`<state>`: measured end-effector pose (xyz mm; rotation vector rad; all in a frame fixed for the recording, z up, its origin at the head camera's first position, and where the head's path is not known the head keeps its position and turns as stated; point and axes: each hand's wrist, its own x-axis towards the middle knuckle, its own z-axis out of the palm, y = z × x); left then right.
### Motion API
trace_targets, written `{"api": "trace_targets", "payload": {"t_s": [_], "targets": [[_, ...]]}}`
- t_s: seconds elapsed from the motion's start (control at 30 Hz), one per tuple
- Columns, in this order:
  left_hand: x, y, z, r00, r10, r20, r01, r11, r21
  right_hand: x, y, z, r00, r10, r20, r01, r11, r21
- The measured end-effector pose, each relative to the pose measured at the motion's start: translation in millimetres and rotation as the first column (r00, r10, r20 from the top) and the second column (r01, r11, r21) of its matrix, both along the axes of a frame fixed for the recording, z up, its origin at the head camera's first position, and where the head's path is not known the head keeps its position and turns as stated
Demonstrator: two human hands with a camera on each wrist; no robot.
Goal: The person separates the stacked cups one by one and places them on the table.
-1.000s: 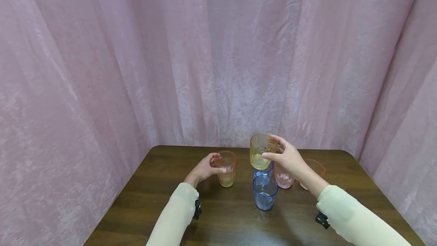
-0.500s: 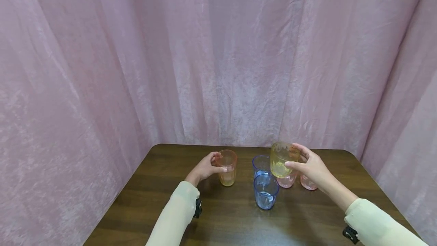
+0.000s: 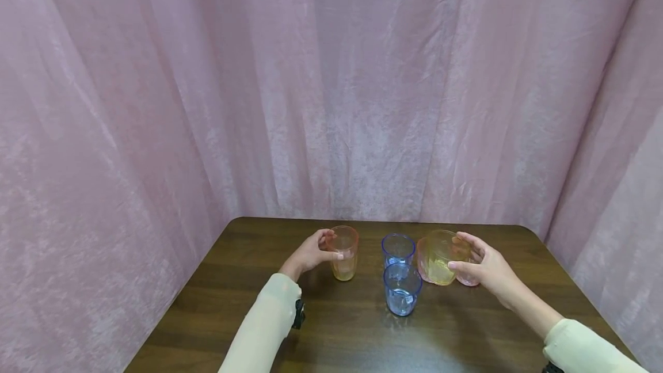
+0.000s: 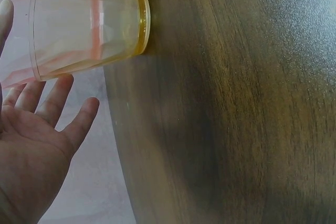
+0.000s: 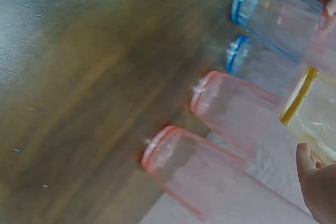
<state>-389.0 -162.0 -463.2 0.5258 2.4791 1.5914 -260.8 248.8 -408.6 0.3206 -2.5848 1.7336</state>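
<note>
My left hand (image 3: 331, 246) is cupped beside an orange cup (image 3: 343, 253) standing on the table (image 3: 331, 332), its thumb at the cup's front. In the left wrist view its fingers (image 4: 58, 98) are straight and spread just off the orange cup (image 4: 86, 27). My right hand (image 3: 461, 253) grips a yellow cup (image 3: 441, 258), thumb in front and fingers behind. It holds the cup tilted, clear of the table, against a pink cup (image 3: 421, 258). The right wrist view shows the yellow cup (image 5: 315, 114) raised beside two pink cups (image 5: 231, 111) (image 5: 191, 174).
Two blue cups (image 3: 397, 246) (image 3: 402, 289) stand between my hands, one behind the other. The second pink cup (image 3: 468, 280) is mostly hidden by my right hand. Pink curtains (image 3: 331, 91) close in the table on three sides.
My right hand has carried the yellow cup from above the blue cups to the right and down to the pink cups. My left hand has stayed at the orange cup.
</note>
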Motion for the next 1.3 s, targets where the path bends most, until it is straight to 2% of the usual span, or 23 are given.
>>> {"api": "trace_targets", "payload": {"t_s": [0.27,0.73,1.1,1.3], "targets": [[1.4,1,1.5,1.0,0.012,0.011,-0.012,1.0,0.001,5.8,4,-18.8,0.999,-0.011,0.046,0.011,1.0,-0.003],[0.5,1,2.8,1.0,0.007,0.018,-0.006,1.0,-0.009,14.1,7,-41.1,0.995,-0.01,0.104,0.008,1.0,0.013],[0.6,1,1.0,1.0,-0.001,-0.004,0.001,1.0,-0.004,15.6,4,-54.2,0.995,-0.015,0.102,0.01,0.999,0.049],[0.8,0,0.7,1.0,0.006,0.007,-0.006,1.0,-0.012,15.3,4,-61.5,0.996,0.01,0.085,-0.015,0.998,0.066]]}}
